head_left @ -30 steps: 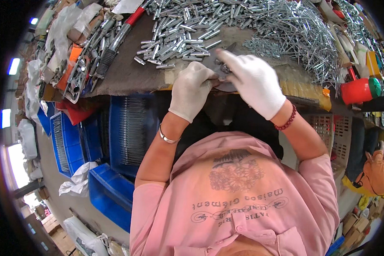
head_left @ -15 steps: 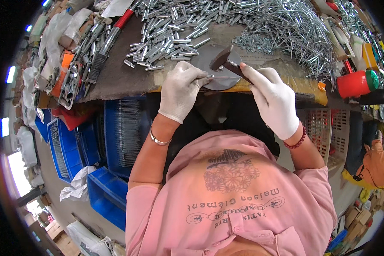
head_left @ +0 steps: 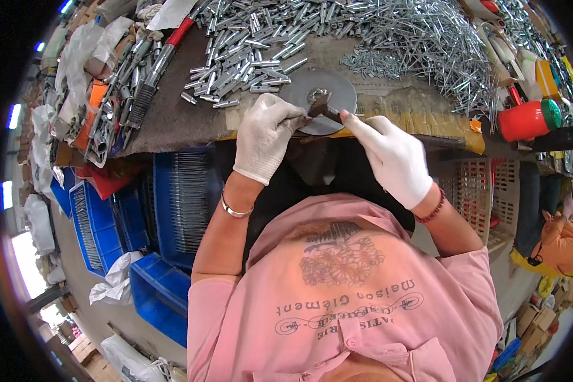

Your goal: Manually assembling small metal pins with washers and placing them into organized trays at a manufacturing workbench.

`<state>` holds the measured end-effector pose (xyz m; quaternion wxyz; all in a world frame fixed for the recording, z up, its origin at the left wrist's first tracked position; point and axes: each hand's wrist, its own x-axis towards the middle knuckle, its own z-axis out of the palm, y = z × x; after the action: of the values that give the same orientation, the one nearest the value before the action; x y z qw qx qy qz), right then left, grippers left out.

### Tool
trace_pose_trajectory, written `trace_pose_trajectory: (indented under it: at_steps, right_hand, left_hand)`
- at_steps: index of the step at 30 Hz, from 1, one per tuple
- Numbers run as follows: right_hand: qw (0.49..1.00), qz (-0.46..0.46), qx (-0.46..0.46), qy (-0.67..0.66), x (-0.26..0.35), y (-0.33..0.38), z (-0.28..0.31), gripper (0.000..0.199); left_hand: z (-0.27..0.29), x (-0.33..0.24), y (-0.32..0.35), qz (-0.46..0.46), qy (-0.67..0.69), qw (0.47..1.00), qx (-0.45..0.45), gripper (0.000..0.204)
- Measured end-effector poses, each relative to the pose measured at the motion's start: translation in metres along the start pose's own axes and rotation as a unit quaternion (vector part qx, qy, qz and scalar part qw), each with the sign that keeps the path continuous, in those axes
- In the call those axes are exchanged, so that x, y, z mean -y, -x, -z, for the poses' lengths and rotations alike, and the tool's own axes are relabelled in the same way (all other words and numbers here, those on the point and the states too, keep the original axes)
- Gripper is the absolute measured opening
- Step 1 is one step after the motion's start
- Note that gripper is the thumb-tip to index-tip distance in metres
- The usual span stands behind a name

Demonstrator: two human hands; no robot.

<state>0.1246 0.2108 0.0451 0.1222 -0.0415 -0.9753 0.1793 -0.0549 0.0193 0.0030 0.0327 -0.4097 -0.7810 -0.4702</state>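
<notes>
My right hand (head_left: pixel 398 159), in a white glove, is closed around the handle of a hammer (head_left: pixel 320 108). The hammer's dark head is low over a round grey metal plate (head_left: pixel 341 86) at the bench's near edge. To its left, my gloved left hand (head_left: pixel 261 140) is closed in a pinch beside the plate. It holds the end of a thin metal rod, now mostly hidden by the fingers and the hammer head. Whether the hammer touches the rod, I cannot tell.
Shiny metal tubes (head_left: pixel 251 54) and a heap of thin metal rods (head_left: pixel 426 44) cover the bench's far side, with small metal pieces (head_left: pixel 372 63) between. Tools (head_left: pixel 149 83) lie left, a red container (head_left: pixel 522 122) right. Blue bins (head_left: pixel 161 296) stand below left.
The hammer head has come down and toward me, from raised above the plate to low beside the left fingertips. My right hand has lowered with it; the left keeps its pinch.
</notes>
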Motion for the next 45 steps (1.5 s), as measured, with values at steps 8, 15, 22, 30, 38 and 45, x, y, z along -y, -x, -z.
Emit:
trace_pose_trajectory:
  at_steps: [8, 15, 22, 30, 38, 45]
  right_hand:
    - [0.998, -0.002, -0.052, -0.033, -0.025, -0.034, -0.009, 0.041]
    - [0.999, 0.006, -0.044, 0.027, 0.007, -0.021, -0.023, 0.018]
    - [0.921, -0.151, 0.15, -0.327, 0.016, -0.012, -0.029, 0.02]
    - [0.858, -0.194, 0.178, -0.441, 0.037, -0.008, -0.044, 0.019]
    - [0.881, -0.139, 0.198, -0.407, 0.056, -0.003, -0.049, 0.056]
    - [0.839, -0.179, 0.251, -0.449, 0.044, 0.0, -0.06, 0.056]
  left_hand:
    - [0.004, 0.004, -0.001, -0.021, -0.014, 1.0, 0.014, 0.014]
    - [0.005, 0.006, 0.005, 0.004, 0.042, 0.999, 0.025, 0.018]
    - [-0.011, -0.018, 0.035, 0.045, -0.044, 0.994, -0.084, 0.037]
    - [-0.003, -0.036, 0.051, 0.391, 0.314, 0.865, -0.009, 0.059]
    - [0.041, -0.01, 0.084, 0.359, 0.394, 0.833, -0.148, 0.052]
    - [0.114, 0.142, 0.264, 0.491, 0.037, 0.788, -0.37, 0.05]
